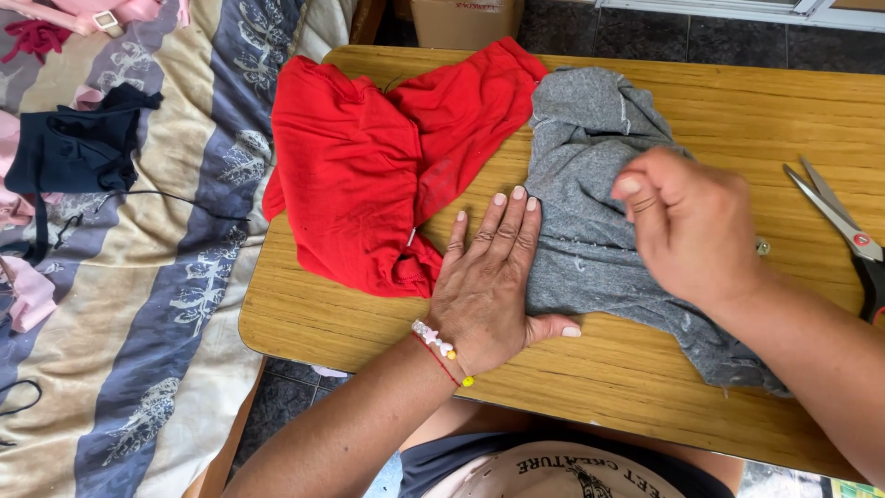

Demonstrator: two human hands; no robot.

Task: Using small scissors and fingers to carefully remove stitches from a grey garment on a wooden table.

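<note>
A grey knit garment (590, 175) lies crumpled on the wooden table (701, 101), with a red garment (359, 157) beside it on the left. My left hand (489, 281) presses flat, fingers spread, over the seam where the red cloth meets the grey one. My right hand (687, 226) hovers over the middle of the grey garment with fingers curled; whether it pinches the cloth is hidden by the back of the hand. A beaded bracelet and a red thread circle my left wrist.
Scissors (843, 231) with black handles lie at the table's right edge. A bed with a striped floral cover (175, 304) stands left of the table, strewn with dark blue cloth (78, 148) and pink scraps. A cardboard box (466, 18) sits beyond the table.
</note>
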